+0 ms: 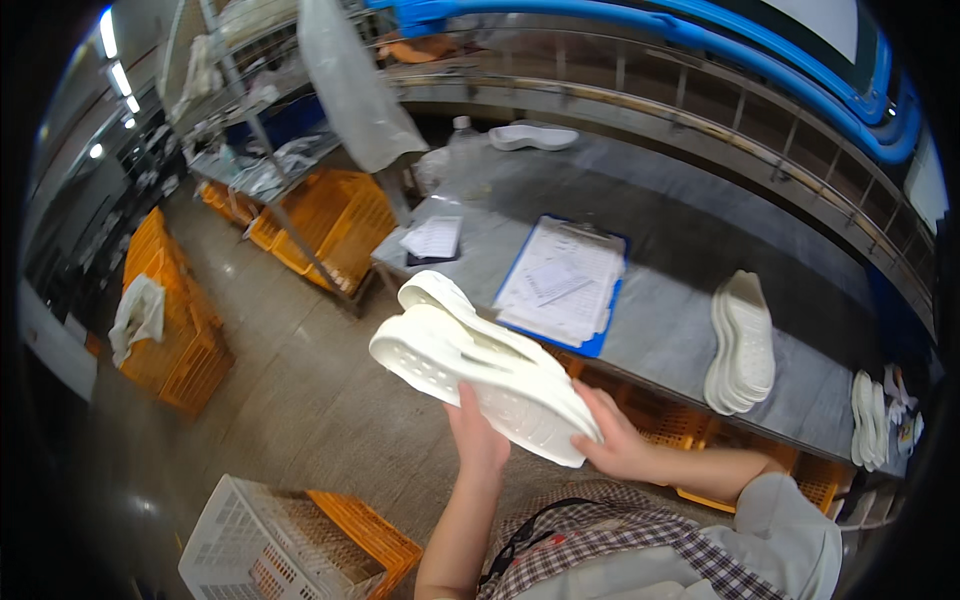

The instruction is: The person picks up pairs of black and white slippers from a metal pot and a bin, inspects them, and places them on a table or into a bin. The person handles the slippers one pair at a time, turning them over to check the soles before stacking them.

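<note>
A small stack of white shoe soles (485, 375) is held in front of me, tilted, its far end pointing up and left. My left hand (476, 432) grips the near long edge from below, thumb lying along the side. Around the right-hand end of the soles my right hand (610, 432) is closed, fingers on the upper edge and thumb on the near face. On the grey table beyond, a blue clipboard with papers (562, 275) lies closest to the soles. Farther right on that table stands another stack of white soles (740, 345).
The grey worktable (660, 220) runs along the far side, with a single sole (533, 137), a clear bottle (464, 140) and loose papers (434, 238). Orange crates (175, 320) stand on the left floor. A white crate (265, 550) sits at lower left. A blue pipe (700, 35) crosses above.
</note>
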A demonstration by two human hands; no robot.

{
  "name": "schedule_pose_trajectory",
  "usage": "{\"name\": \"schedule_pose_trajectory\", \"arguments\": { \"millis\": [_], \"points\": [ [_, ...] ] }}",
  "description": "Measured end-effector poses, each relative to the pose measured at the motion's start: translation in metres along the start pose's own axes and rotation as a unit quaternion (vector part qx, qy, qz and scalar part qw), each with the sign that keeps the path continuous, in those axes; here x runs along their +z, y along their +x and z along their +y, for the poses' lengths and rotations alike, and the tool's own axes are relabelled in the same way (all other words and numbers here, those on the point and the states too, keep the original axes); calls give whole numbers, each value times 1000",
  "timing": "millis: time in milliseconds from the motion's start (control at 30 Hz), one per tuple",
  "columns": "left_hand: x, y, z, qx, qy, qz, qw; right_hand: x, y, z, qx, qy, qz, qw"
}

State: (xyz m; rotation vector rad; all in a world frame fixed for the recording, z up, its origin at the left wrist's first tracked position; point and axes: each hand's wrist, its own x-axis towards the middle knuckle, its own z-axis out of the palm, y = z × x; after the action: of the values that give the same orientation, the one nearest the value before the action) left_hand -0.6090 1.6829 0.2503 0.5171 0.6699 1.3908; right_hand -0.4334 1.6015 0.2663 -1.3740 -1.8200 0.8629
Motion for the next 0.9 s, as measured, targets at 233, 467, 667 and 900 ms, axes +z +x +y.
{"name": "schedule_pose_trajectory", "arguments": {
  "millis": [233, 467, 667, 900],
  "points": [
    [-86, -31, 52, 51, -95, -62, 992, 48, 2, -40, -133, 30, -170, 976],
    [-120, -61, 64, 73, -59, -44, 995, 85, 8, -82, -178, 69, -166, 968],
    [-138, -73, 73, 59, -56, -51, 995, 95, 3, -86, -212, 123, -181, 953],
    [-132, -92, 76, 91, -1, -72, 993, 100, 20, -91, -36, 437, -151, 886]
  ]
}}
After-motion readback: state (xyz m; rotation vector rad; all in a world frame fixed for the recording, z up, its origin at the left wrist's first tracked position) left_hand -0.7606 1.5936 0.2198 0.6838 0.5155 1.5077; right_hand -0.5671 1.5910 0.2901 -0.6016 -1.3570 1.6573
